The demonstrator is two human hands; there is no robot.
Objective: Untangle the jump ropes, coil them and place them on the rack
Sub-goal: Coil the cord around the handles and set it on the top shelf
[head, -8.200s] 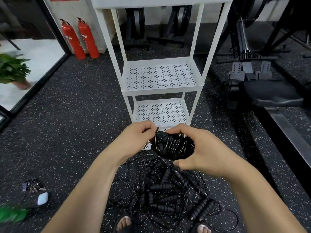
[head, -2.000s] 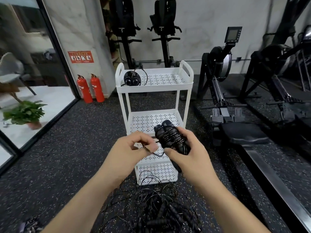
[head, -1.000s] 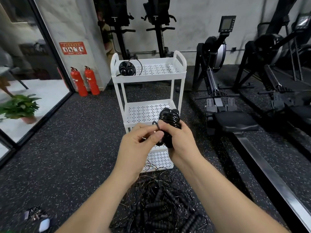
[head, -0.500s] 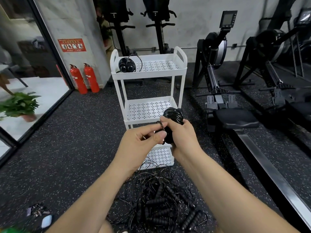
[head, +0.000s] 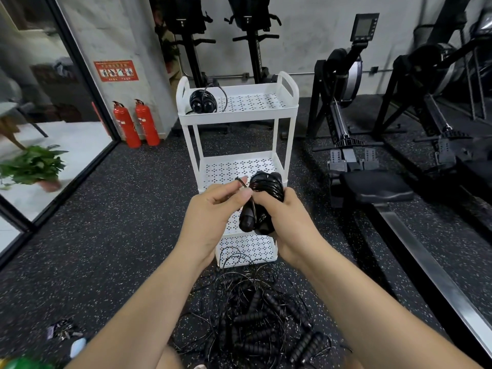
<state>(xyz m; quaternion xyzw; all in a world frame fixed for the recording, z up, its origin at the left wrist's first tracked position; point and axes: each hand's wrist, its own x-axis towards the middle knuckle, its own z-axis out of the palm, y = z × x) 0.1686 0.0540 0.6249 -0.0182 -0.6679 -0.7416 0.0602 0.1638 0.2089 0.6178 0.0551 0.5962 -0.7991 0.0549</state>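
The right hand (head: pixel 290 222) still grips the coiled black jump rope (head: pixel 267 187), now lifted before the white perforated three-tier rack (head: pixel 237 117); the left hand (head: pixel 213 214) pinches its thin cord end (head: pixel 241 180).

The white rack (head: pixel 237 117) stands close ahead at twelve o'clock. Its top shelf (head: pixel 255 102) lies open toward one o'clock, while a coiled rope (head: pixel 201 101) fills the eleven o'clock corner. The middle shelf (head: pixel 226 169) is reachable from the front. A tangle of ropes (head: pixel 255 326) covers the floor (head: pixel 106 222) at six o'clock. A rowing machine (head: pixel 354 166) crowds two o'clock, and open floor lies at nine o'clock.
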